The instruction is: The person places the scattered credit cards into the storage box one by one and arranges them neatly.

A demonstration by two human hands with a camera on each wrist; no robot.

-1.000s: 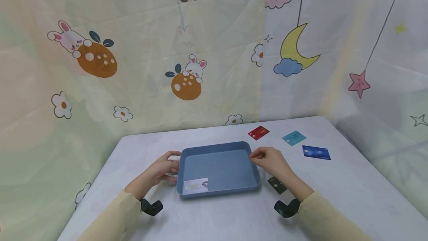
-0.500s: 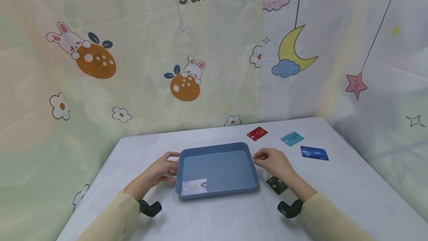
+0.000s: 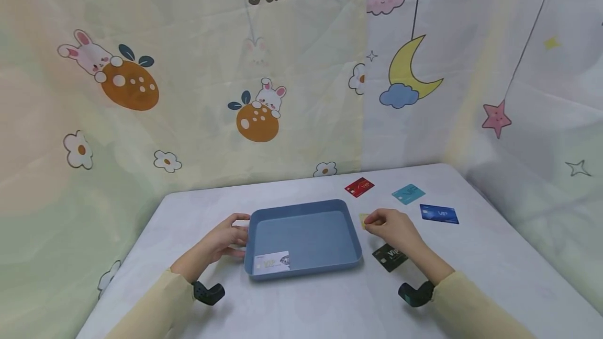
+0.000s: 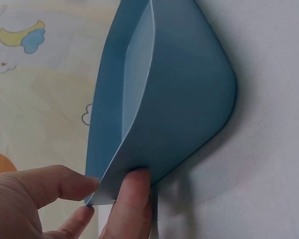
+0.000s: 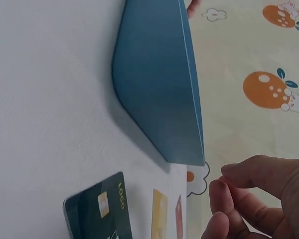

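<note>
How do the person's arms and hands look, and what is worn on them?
Plain, pale yellow sleeves cover the arms almost to the wrists. The left hand and right hand wear no gloves. At each wrist sits a black, bent device; no cables are visible.

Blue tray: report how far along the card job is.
Looks done: the white card lies in the tray. In hand: the left hand touches the tray's side; the right hand is near the yellow card, no card visibly held. Probably left: that one plus the dark card, red card, teal card and blue card, all outside the tray.
</note>
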